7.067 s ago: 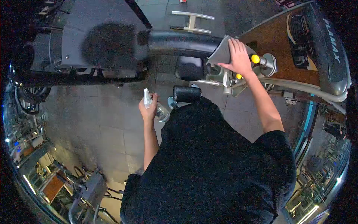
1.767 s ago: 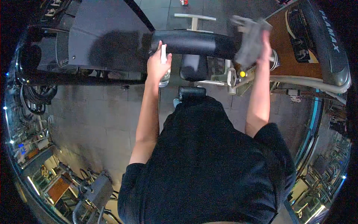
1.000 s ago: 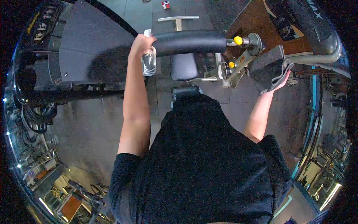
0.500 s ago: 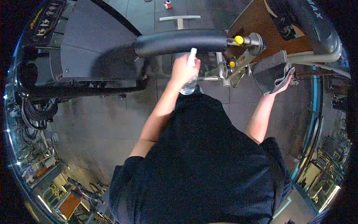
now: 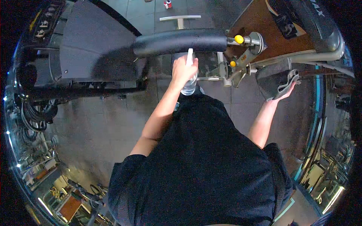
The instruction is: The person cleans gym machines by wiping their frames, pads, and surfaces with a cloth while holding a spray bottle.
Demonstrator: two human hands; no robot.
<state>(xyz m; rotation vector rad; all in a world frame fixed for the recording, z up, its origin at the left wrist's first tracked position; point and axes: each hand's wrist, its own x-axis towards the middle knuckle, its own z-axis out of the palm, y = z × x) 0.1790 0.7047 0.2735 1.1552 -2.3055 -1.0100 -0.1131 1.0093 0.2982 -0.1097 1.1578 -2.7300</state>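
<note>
So the person's left hand [image 5: 183, 71] was wrapped round a clear spray bottle [image 5: 189, 88], right below the long black padded roller [image 5: 181, 41]. The fist covered most of the bottle's neck, so no clue whether a finger was squeezing the trigger. The white nozzle [image 5: 190, 54] overlapped the roller's lower edge from my angle; couldn't tell if they touched.

Right hand [image 5: 286, 93] was off to the side, near the machine's gray frame tube [image 5: 301, 58], holding a folded gray cloth [image 5: 273, 77]. The cloth hid a lot of that hand, so I couldn't make out how tight the grip was. It bunched up in layers by the fingers.

Two yellow knobs [image 5: 239, 39] stuck out near the roller's right end, easy to spot. The lettering on the dark machine cover [image 5: 328, 28] got cut off, just the tail end showing. Some small red-and-white thing [image 5: 167, 4] sat on the floor [image 5: 102, 124] way up top, too tiny to identify. The black T-shirt [image 5: 196, 162] blocked basically everything under it.
</note>
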